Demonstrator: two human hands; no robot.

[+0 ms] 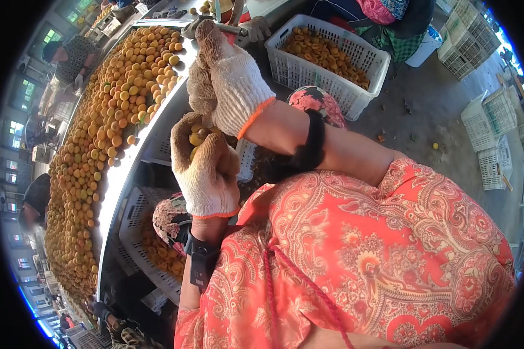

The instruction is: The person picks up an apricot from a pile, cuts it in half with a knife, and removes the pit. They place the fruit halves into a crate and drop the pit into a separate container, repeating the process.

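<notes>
- The small round yellow-orange fruits (196, 137) are smooth-skinned, one or two a little greenish. They lie as a handful in the middle of the view, just at 3 o'clock of the table's edge.
- The left hand (205, 170) wears a soiled white knitted glove with an orange cuff. Its grip is half closed into a cup around the handful, with the fingers curled over the top of it.
- The right hand (234, 87), gloved alike, stands at 12 o'clock of the left one, its back to the camera. Its fingers point toward the table's rim, and I cannot tell whether its grip holds anything.
- The long pale metal table (120, 189) runs from 7 o'clock to 12 o'clock and carries a heap of the same fruit (99, 116).
- A white slatted plastic crate (297, 72), partly filled with such fruit, sits at 2 o'clock of the hands.
- A second white crate (131, 218) sits under the table at 7 o'clock.
</notes>
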